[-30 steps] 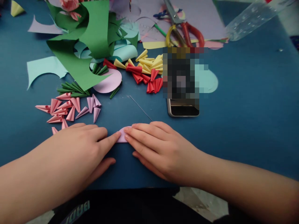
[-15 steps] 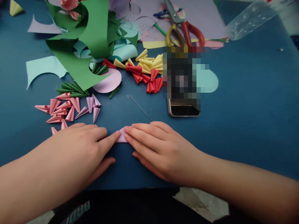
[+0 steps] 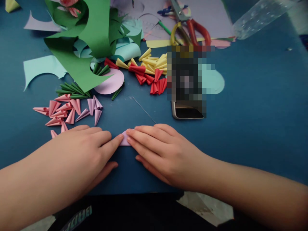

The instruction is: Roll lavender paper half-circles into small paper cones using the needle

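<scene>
Where the two index fingertips meet near the front edge of the blue tabletop (image 3: pixel 252 106), a small lilac paper piece (image 3: pixel 125 140) lies flat, mostly hidden under them. The left hand (image 3: pixel 81 150) lies palm down with fingers stretched out, gripping nothing, its index fingertip pressing the paper's left end. The right hand (image 3: pixel 163 152) is likewise spread flat, its fingertips pressing the paper's right end; neither hand is closed round anything. Just behind the right hand a thin wire (image 3: pixel 143 109) lies slantwise on the bare surface. To the left, behind the left hand, a cluster of pink paper cones (image 3: pixel 60 110) sits beside a few lilac paper cones (image 3: pixel 93 107). Further back lie dark green cones (image 3: pixel 72 89), red cones (image 3: pixel 151 81) and yellow cones (image 3: pixel 151 62). A phone (image 3: pixel 187 112) lies right of the wire, partly blurred out. Green paper scraps (image 3: pixel 89 38) and scissors (image 3: pixel 187 25) are heaped towards the far edge.
</scene>
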Demonstrator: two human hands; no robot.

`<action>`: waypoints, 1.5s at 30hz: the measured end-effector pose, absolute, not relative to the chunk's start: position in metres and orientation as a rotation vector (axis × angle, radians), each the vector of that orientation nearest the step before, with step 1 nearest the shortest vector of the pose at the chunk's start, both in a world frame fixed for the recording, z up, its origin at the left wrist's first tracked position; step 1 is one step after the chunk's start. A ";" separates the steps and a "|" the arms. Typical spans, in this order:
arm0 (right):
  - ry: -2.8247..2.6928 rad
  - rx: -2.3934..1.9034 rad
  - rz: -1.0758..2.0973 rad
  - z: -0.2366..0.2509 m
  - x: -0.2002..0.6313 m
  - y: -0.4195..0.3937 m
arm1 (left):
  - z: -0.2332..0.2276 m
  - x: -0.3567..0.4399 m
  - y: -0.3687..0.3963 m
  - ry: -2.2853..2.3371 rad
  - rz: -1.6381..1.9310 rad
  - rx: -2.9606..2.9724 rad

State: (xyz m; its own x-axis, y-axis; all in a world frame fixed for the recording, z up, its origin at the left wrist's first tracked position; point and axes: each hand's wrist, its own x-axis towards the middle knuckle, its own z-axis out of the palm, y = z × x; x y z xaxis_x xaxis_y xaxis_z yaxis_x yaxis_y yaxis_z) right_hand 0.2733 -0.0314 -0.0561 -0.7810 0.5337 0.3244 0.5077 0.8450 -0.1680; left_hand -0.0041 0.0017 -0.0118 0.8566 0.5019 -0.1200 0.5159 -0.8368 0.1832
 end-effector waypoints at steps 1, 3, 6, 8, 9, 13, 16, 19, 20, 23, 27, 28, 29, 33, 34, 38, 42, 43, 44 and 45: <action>-2.659 -0.778 0.093 -0.056 0.273 -0.031 | -0.011 -0.002 0.003 0.752 -0.082 2.830; -2.650 -0.777 0.080 -0.056 0.273 -0.031 | -0.010 0.000 0.005 0.688 -0.057 2.826; -2.634 -0.772 0.092 -0.056 0.274 -0.031 | -0.010 0.000 0.005 0.643 -0.084 2.804; -2.625 -0.770 0.124 -0.056 0.274 -0.030 | -0.013 -0.001 0.004 0.639 -0.104 2.808; -2.623 -0.774 0.147 -0.055 0.275 -0.030 | -0.014 -0.001 0.004 0.634 -0.117 2.813; -2.604 -0.807 0.261 -0.054 0.276 -0.030 | -0.015 -0.001 0.002 0.628 -0.138 2.860; -2.611 -0.787 0.255 -0.053 0.276 -0.030 | -0.013 0.001 0.000 0.641 -0.121 2.896; -2.614 -0.752 0.210 -0.053 0.276 -0.030 | -0.012 0.003 -0.001 0.651 -0.116 2.910; -2.609 -0.752 0.210 -0.053 0.276 -0.030 | -0.012 0.003 -0.001 0.650 -0.113 2.910; -2.606 -0.776 0.203 -0.050 0.275 -0.031 | -0.012 0.002 0.000 0.639 -0.118 2.903; -2.606 -0.840 0.122 -0.043 0.278 -0.035 | -0.012 0.000 0.001 0.623 -0.127 2.871; -2.610 -0.870 0.113 -0.041 0.279 -0.036 | -0.012 0.000 0.001 0.623 -0.139 2.867; -2.612 -0.898 0.110 -0.039 0.279 -0.037 | -0.011 0.000 0.002 0.635 -0.156 2.862; -2.601 -0.922 0.124 -0.038 0.280 -0.037 | -0.012 0.003 0.005 0.642 -0.127 2.877; -2.599 -0.915 0.130 -0.039 0.279 -0.037 | -0.013 0.004 0.007 0.627 -0.087 2.895; -2.589 -0.898 0.130 -0.041 0.278 -0.036 | -0.017 0.011 0.009 0.541 0.058 2.945; -2.580 -0.899 0.137 -0.040 0.278 -0.035 | -0.017 0.013 0.006 0.565 0.039 2.942; -2.577 -0.905 0.144 -0.040 0.278 -0.035 | -0.015 0.012 0.005 0.578 0.029 2.948; -2.572 -0.911 0.152 -0.039 0.278 -0.035 | -0.014 0.011 0.005 0.588 0.020 2.958; -2.567 -0.917 0.160 -0.039 0.278 -0.035 | -0.012 0.009 0.006 0.598 0.012 2.969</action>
